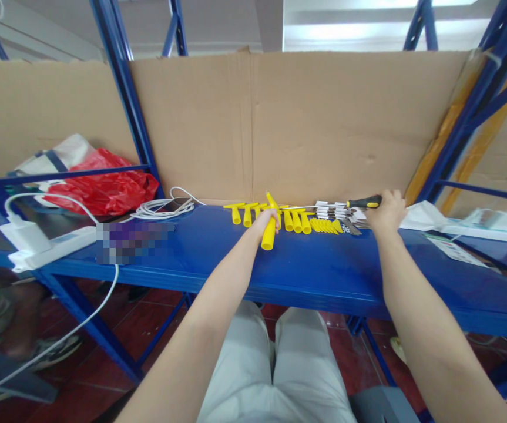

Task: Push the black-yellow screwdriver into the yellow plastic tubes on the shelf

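Note:
My left hand (265,220) is closed around a yellow T-shaped plastic handle (269,230), lifted a little above the blue shelf (323,270). My right hand (388,210) grips a screwdriver (363,203) with a black and yellow handle; its metal shaft points left over the other parts. Between the two hands lies a row of several yellow T-handles (295,220) and smaller yellow pieces (326,225). Small white and metal parts (335,210) sit just behind them.
A cardboard sheet (323,117) backs the shelf. At the left lie a coiled white cable (160,207), a white power strip with charger (37,241) and a red plastic bag (103,182). White packaging (425,216) lies at the right. Blue rack posts (125,94) stand around.

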{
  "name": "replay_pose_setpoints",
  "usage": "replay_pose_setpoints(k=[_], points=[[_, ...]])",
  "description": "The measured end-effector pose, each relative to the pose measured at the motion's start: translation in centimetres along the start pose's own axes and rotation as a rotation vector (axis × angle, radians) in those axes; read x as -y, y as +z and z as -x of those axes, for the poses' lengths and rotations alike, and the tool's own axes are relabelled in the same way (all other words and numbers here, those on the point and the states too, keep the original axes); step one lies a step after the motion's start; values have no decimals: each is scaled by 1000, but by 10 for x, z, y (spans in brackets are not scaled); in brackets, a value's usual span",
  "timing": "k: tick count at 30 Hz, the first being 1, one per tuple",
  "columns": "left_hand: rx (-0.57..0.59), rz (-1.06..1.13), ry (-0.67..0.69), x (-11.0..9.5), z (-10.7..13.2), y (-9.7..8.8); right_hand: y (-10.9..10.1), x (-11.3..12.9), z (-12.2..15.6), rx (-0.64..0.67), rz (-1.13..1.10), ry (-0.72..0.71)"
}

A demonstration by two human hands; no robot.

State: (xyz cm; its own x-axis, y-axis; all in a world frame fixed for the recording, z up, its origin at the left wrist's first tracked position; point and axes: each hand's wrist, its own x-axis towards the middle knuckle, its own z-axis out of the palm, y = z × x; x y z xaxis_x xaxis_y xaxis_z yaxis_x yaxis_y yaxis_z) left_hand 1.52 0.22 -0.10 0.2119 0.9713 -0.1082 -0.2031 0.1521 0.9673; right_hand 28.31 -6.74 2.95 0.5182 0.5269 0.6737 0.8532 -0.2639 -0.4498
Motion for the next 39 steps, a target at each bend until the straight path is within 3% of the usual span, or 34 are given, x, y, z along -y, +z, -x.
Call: replay_pose_setpoints(k=[8, 14, 18, 22, 27, 31, 39], points=[[8, 22, -9, -3, 5, 2, 9, -10, -7, -7, -29, -28], [-3, -7, 0, -3, 5, 2, 30, -28, -23, -89, -179, -139], [-30, -53, 2, 0, 3, 0, 34, -26, -28, -102, -314, -166], [-37, -114, -2, 2, 1, -1, 23, -12, -24, -127, -530, -10], [-15, -152, -17, 2, 0, 1, 14, 7, -21, -286, -856, 243], [-11, -146, 6, 3, -1, 0, 11, 16, -23, -253, -1142, 434], [-20, -151, 28, 4, 0, -3, -1, 12, -14, -89, -1114, 404]])
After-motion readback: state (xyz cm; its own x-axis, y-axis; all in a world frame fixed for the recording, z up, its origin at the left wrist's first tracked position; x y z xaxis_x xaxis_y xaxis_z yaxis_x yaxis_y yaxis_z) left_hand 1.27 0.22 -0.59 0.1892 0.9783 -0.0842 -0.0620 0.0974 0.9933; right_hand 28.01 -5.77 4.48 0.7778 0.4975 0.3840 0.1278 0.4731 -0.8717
